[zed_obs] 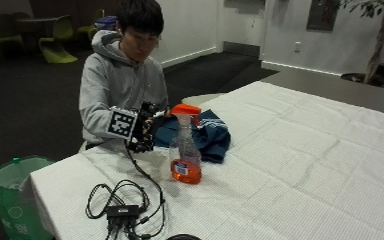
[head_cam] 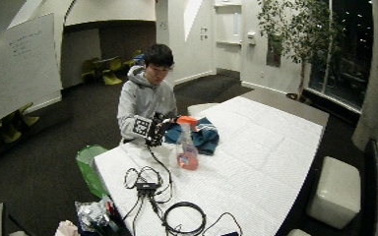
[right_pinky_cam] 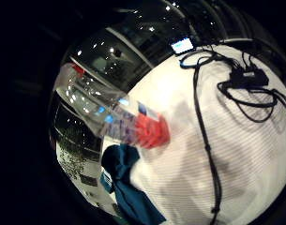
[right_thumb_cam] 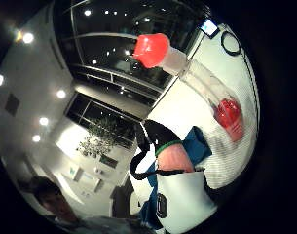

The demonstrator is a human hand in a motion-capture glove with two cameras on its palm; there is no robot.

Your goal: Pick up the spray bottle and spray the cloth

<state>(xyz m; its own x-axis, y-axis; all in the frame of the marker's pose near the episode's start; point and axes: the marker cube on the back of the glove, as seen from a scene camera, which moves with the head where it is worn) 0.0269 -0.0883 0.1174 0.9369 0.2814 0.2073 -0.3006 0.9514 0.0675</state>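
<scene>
My gloved right hand (zed_obs: 145, 131) hovers left of centre beside the upright spray bottle (zed_obs: 184, 150) on the counter (zed_obs: 298, 150); I cannot tell my fingers' spread.

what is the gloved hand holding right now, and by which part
Nothing, as far as shows: the gloved right hand is beside the spray bottle's orange head, and the bottle stands on the table. Contact cannot be told.

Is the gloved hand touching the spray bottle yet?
Cannot tell. In the outside view the hand sits beside the spray bottle, near its head; no gap or contact shows plainly.
</scene>
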